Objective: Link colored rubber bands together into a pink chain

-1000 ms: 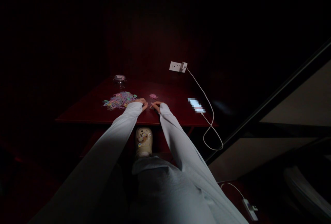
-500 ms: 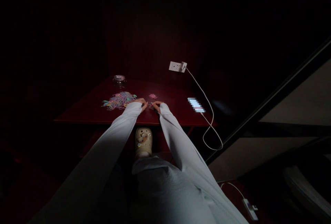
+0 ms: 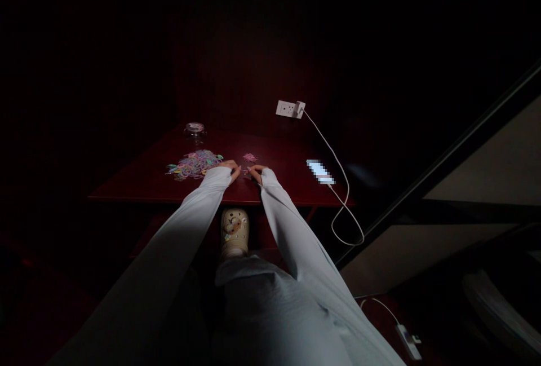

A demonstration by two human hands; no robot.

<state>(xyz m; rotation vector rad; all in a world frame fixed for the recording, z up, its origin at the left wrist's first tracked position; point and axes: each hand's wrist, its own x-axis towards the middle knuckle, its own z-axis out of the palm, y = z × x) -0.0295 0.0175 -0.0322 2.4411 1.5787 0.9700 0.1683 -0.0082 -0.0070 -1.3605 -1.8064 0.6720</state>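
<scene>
Both forearms reach forward in pale sleeves over the near edge of the dark red worktop (image 3: 135,183), and here are the two hands: left hand (image 3: 231,166) and right hand (image 3: 257,172), wrists bent inward, fingers curled and facing each other just apart. A tiny pale piece (image 3: 244,171) shows between the fingers; whether either hand grips it, I can't tell. Just left of the left fingers lies one heap of colourful bands (image 3: 195,165), its right edge partly covered by that hand. Right beyond the fingers, one small pink pile (image 3: 250,157). Farther off, beyond and left, one clear jar (image 3: 195,131). Out to the right, one lit phone (image 3: 320,171) on one white cable (image 3: 349,183), running up to one wall socket (image 3: 285,108). Nearer than the fingers, below the worktop: one beige clog (image 3: 235,228).
</scene>
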